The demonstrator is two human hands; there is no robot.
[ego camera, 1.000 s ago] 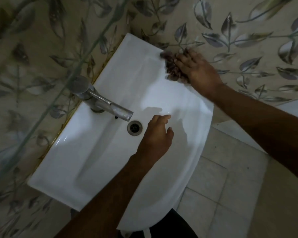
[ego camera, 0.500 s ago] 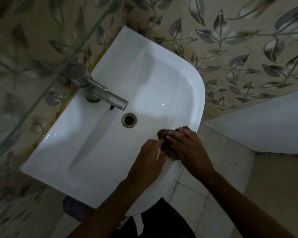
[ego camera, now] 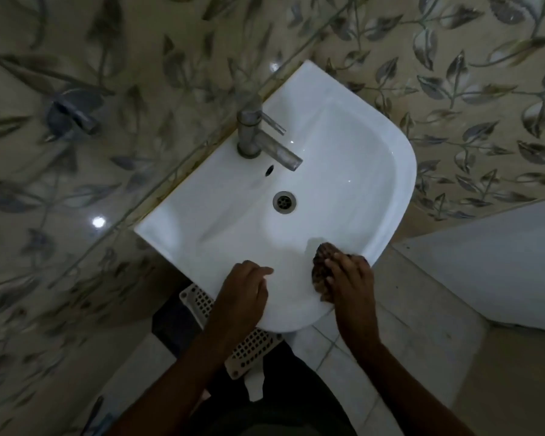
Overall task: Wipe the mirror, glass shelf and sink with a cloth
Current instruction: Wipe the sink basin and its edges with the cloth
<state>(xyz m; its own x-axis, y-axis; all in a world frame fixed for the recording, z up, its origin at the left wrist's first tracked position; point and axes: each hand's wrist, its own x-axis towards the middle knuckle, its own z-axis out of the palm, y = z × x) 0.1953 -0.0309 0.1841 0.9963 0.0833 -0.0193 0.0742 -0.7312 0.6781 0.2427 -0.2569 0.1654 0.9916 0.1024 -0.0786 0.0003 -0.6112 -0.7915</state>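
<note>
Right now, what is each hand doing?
Left hand: empty, fingers loosely curled, resting on the sink front rim.
Right hand: pressing the dark cloth against the rim.

The picture is dim, with a grey-green cast and dark corners. The white sink (ego camera: pixel 343 190) is the brightest area, its glaze carrying small specular glints near the tap (ego camera: pixel 265 140). A round glare spot shines on the tiled wall (ego camera: pixel 76 190) at middle left. Soft shadow falls in the basin's lower part. Straight lines bow toward the edges, and the left and lower frame looks soft and smeared.
</note>
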